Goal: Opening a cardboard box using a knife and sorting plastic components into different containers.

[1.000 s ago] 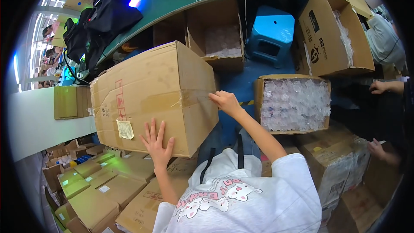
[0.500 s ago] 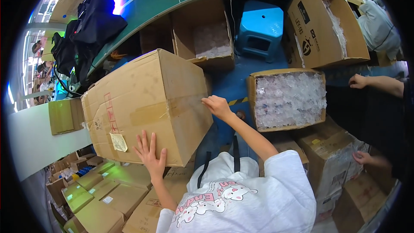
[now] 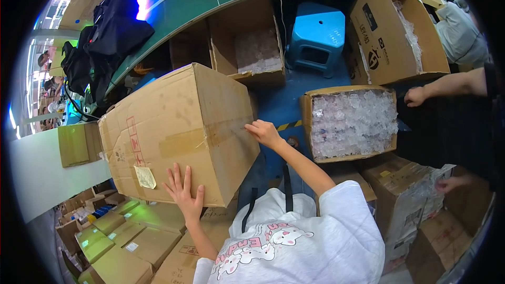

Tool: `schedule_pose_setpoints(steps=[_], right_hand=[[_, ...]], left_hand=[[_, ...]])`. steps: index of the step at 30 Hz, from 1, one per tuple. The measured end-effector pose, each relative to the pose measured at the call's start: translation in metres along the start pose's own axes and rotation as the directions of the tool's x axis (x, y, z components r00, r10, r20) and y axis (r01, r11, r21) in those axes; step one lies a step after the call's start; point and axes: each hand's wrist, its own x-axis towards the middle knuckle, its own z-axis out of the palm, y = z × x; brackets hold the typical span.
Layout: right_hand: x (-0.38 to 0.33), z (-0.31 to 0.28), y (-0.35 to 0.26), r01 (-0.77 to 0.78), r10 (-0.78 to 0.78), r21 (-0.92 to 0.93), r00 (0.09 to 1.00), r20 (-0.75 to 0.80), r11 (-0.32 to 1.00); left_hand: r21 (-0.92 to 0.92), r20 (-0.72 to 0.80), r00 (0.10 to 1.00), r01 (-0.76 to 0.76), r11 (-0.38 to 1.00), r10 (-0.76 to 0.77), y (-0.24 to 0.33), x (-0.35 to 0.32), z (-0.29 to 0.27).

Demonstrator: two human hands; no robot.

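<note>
A large sealed cardboard box (image 3: 179,131) with brown tape and a pale label rests tilted on the stacked boxes in front of me. My left hand (image 3: 182,192) lies flat with spread fingers on its near face by the lower edge. My right hand (image 3: 263,132) presses against the box's right side near the tape. The box is held between both hands.
An open box of clear plastic pieces (image 3: 350,123) stands right of my right hand, with a blue stool (image 3: 315,37) and more open boxes (image 3: 252,47) beyond. Another person's hands (image 3: 418,96) reach in at the right. Sealed boxes (image 3: 121,242) are stacked lower left. A black bag (image 3: 110,31) lies on the green table.
The large box and both my hands have shifted slightly down and left in view. My left hand slid a little along the near face; the hold is the same.
</note>
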Motion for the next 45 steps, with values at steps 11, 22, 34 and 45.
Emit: schedule_pose_setpoints(steps=[11, 22, 34, 45], right_hand=[[-0.146, 0.017, 0.089, -0.366, 0.676, -0.65, 0.665, 0.318, 0.666], [-0.242, -0.166, 0.061, -0.717, 0.953, -0.664, 0.301, -0.023, 0.211], [0.17, -0.215, -0.085, 0.027, -0.031, -0.015, 0.937, -0.348, 1.0], [-0.269, -0.126, 0.094, -0.764, 0.829, -0.498, 0.54, -0.143, 0.411]], left_hand=[[-0.012, -0.009, 0.999, -0.041, 0.999, 0.041, 0.006, 0.011, 0.003], [0.225, 0.027, 0.997, -0.075, 0.972, 0.071, 0.013, -0.005, -0.014], [0.294, 0.008, 0.979, -0.196, 0.936, 0.202, 0.021, -0.002, -0.032], [-0.752, 0.222, 0.973, 0.213, 0.623, -0.064, 0.001, 0.004, -0.016]])
